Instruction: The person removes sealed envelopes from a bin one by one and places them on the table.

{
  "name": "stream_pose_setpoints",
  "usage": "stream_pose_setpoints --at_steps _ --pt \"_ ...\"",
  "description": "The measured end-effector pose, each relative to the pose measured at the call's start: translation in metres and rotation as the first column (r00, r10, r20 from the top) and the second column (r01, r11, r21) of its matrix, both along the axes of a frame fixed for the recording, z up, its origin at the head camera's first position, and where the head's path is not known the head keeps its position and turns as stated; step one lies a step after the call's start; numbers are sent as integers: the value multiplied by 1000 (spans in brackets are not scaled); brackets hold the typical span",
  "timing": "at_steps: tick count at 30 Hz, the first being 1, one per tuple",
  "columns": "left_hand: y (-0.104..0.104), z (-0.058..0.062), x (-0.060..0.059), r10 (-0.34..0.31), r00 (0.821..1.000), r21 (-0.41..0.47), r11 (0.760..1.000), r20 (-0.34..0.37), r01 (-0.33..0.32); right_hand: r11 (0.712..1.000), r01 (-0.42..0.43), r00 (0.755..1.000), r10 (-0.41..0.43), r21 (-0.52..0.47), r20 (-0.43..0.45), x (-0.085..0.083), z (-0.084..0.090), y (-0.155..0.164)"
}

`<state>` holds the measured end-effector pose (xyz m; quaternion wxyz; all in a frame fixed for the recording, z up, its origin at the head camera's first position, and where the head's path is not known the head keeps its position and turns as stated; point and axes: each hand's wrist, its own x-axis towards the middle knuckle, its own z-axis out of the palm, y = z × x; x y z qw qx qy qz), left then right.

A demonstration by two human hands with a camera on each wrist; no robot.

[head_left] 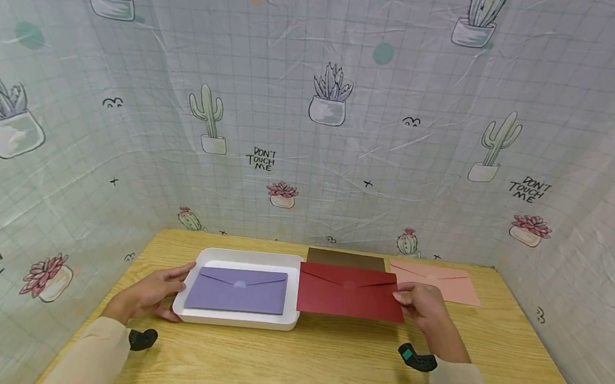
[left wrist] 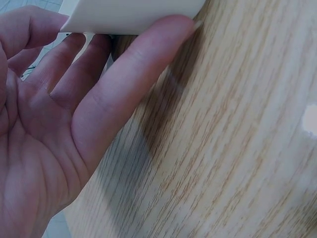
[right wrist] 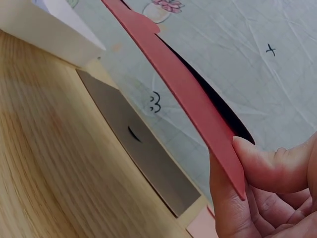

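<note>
Right hand (head_left: 422, 307): grip pinching right edge of dark red paper envelope (head_left: 350, 291), lifted off wooden desk (head_left: 325, 364) beside white plastic tray (head_left: 289, 320); left hand (head_left: 158, 293): fingers spread against tray corner; risk: thin edge pinch slipping, envelope sagging, catching tray rim.

The red envelope (head_left: 350, 292) covers most of the brown envelope (head_left: 345, 259); the left wrist view crops the white tray (left wrist: 133, 15).
</note>
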<state>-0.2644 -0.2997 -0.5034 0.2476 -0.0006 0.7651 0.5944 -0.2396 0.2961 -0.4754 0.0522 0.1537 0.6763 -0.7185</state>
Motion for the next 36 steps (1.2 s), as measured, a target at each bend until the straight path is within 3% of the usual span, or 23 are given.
stream_pose_setpoints --at_steps 36 --pt "1 1 0 19 1000 -22 1000 3 -19 999 19 1000 -20 34 19 4 -12 21"
